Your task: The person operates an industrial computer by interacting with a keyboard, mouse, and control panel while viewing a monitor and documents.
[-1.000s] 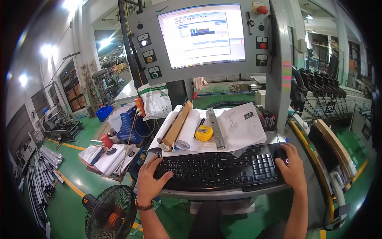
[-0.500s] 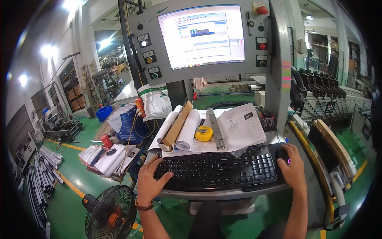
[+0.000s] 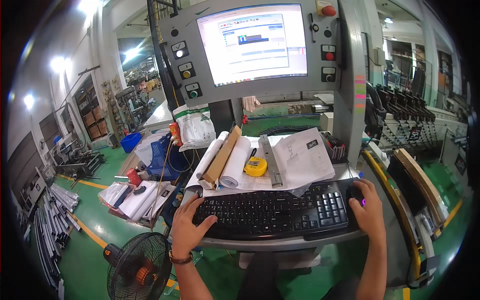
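Black plastic forms the keyboard (image 3: pixel 270 214), which lies along the near edge of the worktop (image 3: pixel 280 245). The left hand (image 3: pixel 189 225) rests at its left end, fingers spread and holding nothing. The right hand (image 3: pixel 366 206) lies over a dark mouse (image 3: pixel 356 196) just beside the number pad, its fingers curved around it. Behind the keyboard, a yellow tape measure (image 3: pixel 255 167) sits on papers (image 3: pixel 305 157) between a rolled sheet (image 3: pixel 236 162) and a metal bar (image 3: pixel 271 162).
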The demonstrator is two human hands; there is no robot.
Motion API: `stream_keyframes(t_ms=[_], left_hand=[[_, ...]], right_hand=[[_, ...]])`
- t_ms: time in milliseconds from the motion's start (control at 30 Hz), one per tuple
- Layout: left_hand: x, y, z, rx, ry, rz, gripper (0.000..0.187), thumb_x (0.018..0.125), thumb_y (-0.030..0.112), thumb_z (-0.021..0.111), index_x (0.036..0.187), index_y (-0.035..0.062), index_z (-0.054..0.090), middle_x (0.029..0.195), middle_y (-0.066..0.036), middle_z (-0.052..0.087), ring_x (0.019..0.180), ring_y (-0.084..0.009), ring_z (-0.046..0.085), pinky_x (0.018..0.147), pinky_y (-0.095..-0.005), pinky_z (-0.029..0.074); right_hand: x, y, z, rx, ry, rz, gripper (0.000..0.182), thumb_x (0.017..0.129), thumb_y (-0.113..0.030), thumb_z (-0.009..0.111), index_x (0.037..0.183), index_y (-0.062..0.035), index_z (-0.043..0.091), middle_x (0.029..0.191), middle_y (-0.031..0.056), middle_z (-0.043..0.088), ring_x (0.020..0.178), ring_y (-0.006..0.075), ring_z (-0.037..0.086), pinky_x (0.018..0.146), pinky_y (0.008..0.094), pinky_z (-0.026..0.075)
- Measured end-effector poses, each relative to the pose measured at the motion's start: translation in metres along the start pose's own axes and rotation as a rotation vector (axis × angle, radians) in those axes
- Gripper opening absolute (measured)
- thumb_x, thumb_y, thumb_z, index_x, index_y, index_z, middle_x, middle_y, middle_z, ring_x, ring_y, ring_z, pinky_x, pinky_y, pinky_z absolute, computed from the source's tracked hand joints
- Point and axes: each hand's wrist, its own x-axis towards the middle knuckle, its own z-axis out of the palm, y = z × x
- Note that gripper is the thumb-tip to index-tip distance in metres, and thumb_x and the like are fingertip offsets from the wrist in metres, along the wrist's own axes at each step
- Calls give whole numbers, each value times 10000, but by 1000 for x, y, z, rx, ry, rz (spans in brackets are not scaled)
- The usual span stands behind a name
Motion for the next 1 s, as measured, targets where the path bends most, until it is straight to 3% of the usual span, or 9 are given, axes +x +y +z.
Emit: stream_keyframes(t_ms=[367,467,667,767,1000], left_hand=[[0,-1,0,-4,-1,3,754,925,533,929,1491,62,763,1633,-168,701,1507,-402,643,1307,-539,436],[0,0,0,-8,-4,-1,756,923,528,932,1494,63,761,1635,-168,700,1511,-399,640,1308,-538,436],[0,0,0,-1,-4,3,752,920,511,937,1498,63,757,1635,-163,700,1507,-398,642,1309,-539,435],[0,1,-1,-2,-4,3,749,920,509,937,1495,64,758,1632,-162,702,1503,-398,644,1308,-540,436],[0,1,-1,-6,-4,4,750,920,514,936,1493,63,760,1632,-165,702,1501,-403,645,1305,-542,435]], right_hand=[[0,-3,0,-6,-2,11,509,954,-118,736,1444,13,703,1576,190,672,1448,425,676,1217,463,521],[0,-2,-1,-4,-19,2,520,977,-152,746,1471,1,698,1601,219,650,1458,477,651,1224,515,514],[0,-2,-1,7,-18,9,527,975,-152,746,1472,15,696,1604,231,647,1460,477,651,1229,510,509],[0,0,0,-14,1,-3,521,954,-124,738,1453,19,697,1584,198,666,1450,427,676,1216,463,525],[0,-1,0,5,-10,5,525,963,-136,740,1465,13,696,1592,206,660,1447,444,673,1221,480,521]])
